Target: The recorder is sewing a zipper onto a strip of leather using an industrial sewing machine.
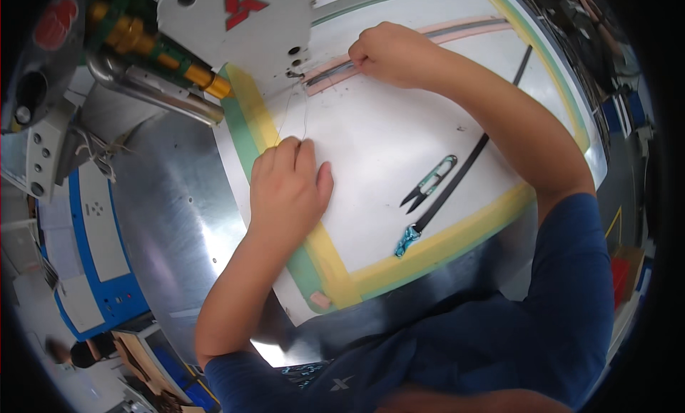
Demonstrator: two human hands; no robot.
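My left hand (285,192) rests open on a white board (364,192) edged with yellow and green tape, its fingertips by thin loose threads. My right hand (385,56) is closed over a pink-bordered grey strip (325,75); whatever its fingertips hold is hidden. The strip's left end lies by the white plate of a machine (228,27). Below my right hand lie small black-bladed thread snips (432,181), points down-left. Beside them a long black band (464,170) with a crumpled teal end (407,238) runs diagonally, partly under my right forearm. A small pink piece (320,299) sits at the board's lower-left corner.
A gold cylinder (178,59) and steel tube (164,92) project from the machine at upper left. A steel table (171,213) extends left of the board, beside a blue-and-white machine bed (89,256). Part of another person (82,352) shows at the lower left.
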